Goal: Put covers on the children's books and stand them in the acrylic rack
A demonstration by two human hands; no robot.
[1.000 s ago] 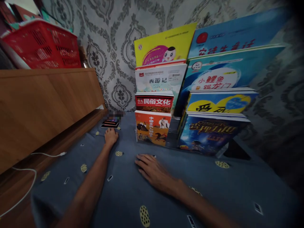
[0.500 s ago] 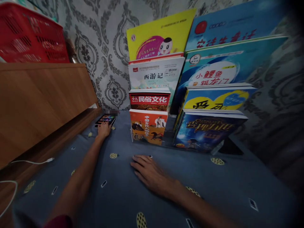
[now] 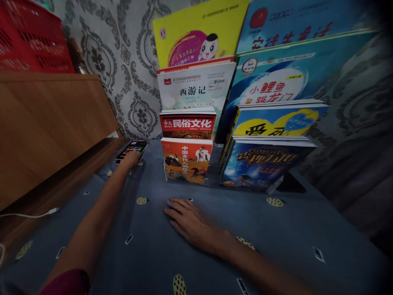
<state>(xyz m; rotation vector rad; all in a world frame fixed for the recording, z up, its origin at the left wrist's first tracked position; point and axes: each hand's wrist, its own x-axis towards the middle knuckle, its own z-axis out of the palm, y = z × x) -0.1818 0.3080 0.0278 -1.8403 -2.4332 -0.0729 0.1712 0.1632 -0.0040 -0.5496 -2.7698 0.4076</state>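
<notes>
At the far left, my left hand [image 3: 132, 158] reaches onto a dark book [image 3: 138, 146] with a colourful cover, lying flat beside the wooden board. Its fingers are small and partly hidden, so whether they grip the book or only rest on it I cannot make out. My right hand [image 3: 190, 219] lies palm down on the blue-grey sheet [image 3: 153, 241], fingers stretched out, holding nothing. Just beyond it stand two rows of upright books, with an orange book [image 3: 187, 162] at the front left and a dark blue book [image 3: 260, 164] at the front right.
Behind these rise a yellow book [image 3: 202, 24], a white book [image 3: 196, 88] and a teal book [image 3: 273, 78]. A wooden board [image 3: 52, 123] runs along the left with a red basket [image 3: 33, 41] above it. A white cable [image 3: 30, 215] trails at lower left. Patterned wall stands behind.
The whole view has shifted slightly, with everything sitting a little further left and higher. My left hand covers the near part of the dark book differently. My right hand stays resting on the sheet.
</notes>
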